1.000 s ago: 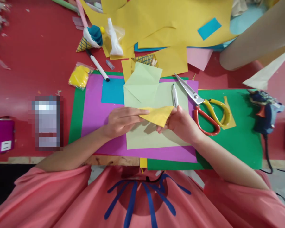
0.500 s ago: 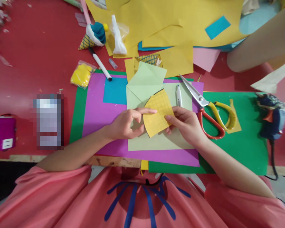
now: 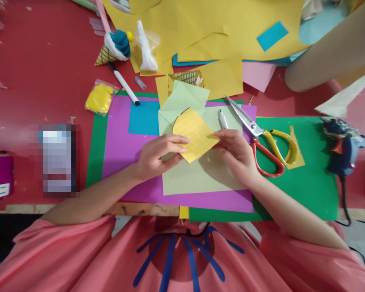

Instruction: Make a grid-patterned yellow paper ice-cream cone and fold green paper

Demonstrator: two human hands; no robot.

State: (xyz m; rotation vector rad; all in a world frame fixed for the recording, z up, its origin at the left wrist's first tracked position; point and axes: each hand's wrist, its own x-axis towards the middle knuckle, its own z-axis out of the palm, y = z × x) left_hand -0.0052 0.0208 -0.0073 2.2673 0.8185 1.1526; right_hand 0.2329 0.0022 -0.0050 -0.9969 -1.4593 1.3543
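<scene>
Both my hands hold a yellow paper piece (image 3: 193, 134) with a faint grid and a curved dark-edged top. My left hand (image 3: 158, 156) pinches its left edge, and my right hand (image 3: 235, 152) pinches its right corner. The piece hovers over a pale green sheet (image 3: 200, 178), which lies on a purple sheet (image 3: 121, 142) and a green sheet (image 3: 307, 186). A white marker (image 3: 222, 119) lies just beyond my right fingers. Red- and yellow-handled scissors (image 3: 267, 142) rest to the right.
A glue gun (image 3: 340, 146) with its cord sits at the far right. Yellow sheets (image 3: 207, 28), a paper cone (image 3: 114, 46), a second marker (image 3: 124, 87), a bag of yellow bits (image 3: 99, 99) and a brown paper roll (image 3: 331, 56) lie beyond.
The yellow piece was turned over from its plain side to its gridded side and rotated. Both hands shifted their grip on it.
</scene>
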